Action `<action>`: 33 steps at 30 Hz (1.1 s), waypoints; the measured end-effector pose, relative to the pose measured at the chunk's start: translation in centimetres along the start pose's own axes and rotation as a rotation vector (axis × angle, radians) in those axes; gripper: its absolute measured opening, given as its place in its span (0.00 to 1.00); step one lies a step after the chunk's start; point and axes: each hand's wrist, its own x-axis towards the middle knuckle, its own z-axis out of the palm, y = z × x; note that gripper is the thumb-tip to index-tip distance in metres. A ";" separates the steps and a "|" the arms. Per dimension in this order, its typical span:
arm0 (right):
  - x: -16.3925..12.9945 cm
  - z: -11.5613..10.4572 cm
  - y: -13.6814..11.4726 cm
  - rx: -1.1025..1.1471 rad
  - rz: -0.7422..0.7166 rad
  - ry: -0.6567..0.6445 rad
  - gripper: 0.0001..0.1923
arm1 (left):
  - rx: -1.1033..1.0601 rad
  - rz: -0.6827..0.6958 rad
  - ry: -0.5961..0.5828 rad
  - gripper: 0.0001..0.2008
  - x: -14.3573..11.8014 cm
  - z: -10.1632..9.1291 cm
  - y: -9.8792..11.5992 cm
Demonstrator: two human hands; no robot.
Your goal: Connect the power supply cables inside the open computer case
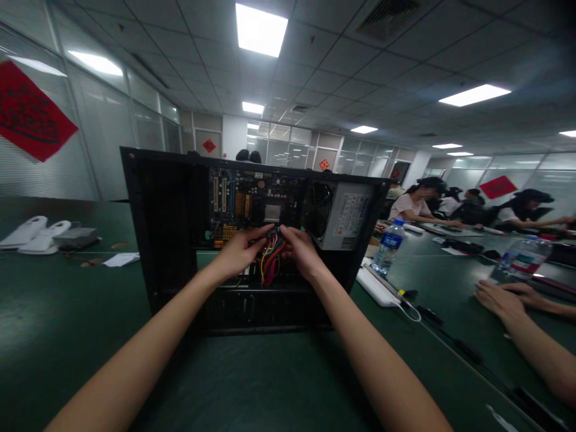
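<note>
Fingertips of both hands met on the bundle of red, yellow, orange and black power wires [271, 259] inside the open black metal computer case [148, 240]. The left hand [238, 252] was curled with thumb and forefinger pinched near the bundle's top end, and the right hand [300, 249] closed on the same spot from the other side; whether a plug sat between the fingertips could not be told. The bundle hung down from just below the green motherboard [245, 201], left of the grey boxed power supply with its round fan grille [346, 216]. Such wires looked soft and light, bending freely, so the firmer hold would likely be the stiff plug end rather than the loose strands, and the board beside it seemed fragile. The case stood on a dark green table [67, 324]. A clear water bottle [387, 246] stood to the right, near another person's hands [504, 297].
</note>
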 end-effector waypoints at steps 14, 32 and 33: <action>0.2 -0.4 0.5 0.050 0.064 -0.122 0.26 | 0.038 -0.025 0.042 0.21 0.2 0.1 -0.4; 0.2 -0.4 1.1 -0.105 -0.014 -0.108 0.26 | 0.009 -0.058 0.030 0.20 0.1 0.0 -0.2; 0.3 -0.3 1.2 -0.154 -0.046 -0.092 0.25 | 0.013 -0.057 0.029 0.19 0.1 0.0 -0.2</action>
